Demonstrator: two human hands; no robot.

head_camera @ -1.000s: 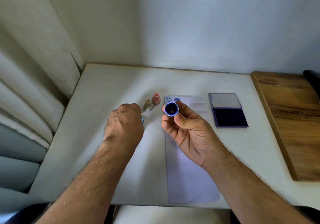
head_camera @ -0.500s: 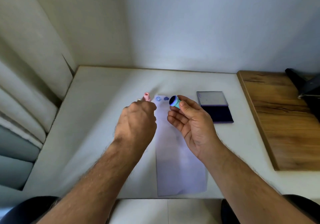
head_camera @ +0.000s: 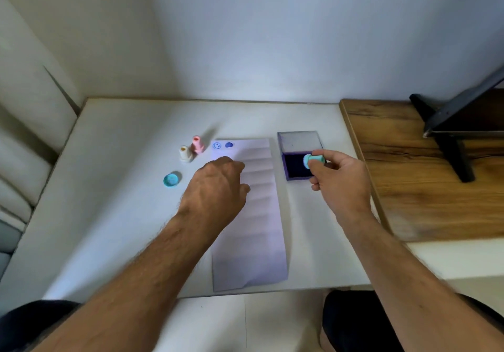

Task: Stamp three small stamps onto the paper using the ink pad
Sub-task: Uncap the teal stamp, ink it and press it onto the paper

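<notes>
The right hand (head_camera: pixel 341 180) pinches the teal stamp (head_camera: pixel 313 160), now moved over the ink pad (head_camera: pixel 296 167); the left hand (head_camera: pixel 218 185), loosely curled and empty, has released the teal cap (head_camera: pixel 171 180) onto open table (head_camera: pixel 114 193).

Left of frame: we see bare table (head_camera: pixel 109 215) below the blue cap (head_camera: pixel 171 180).
Upper centre: pink stamp (head_camera: pixel 197 144) and white stamp (head_camera: pixel 185 153) crowd the paper's (head_camera: pixel 253 242) left corner.
Centre: our left hand (head_camera: pixel 218 188) covers the paper's upper part.
Right: our right hand (head_camera: pixel 341 182) hangs over the ink pad (head_camera: pixel 296 170).
Far right: the wooden board (head_camera: pixel 422 188) bounds the table.
</notes>
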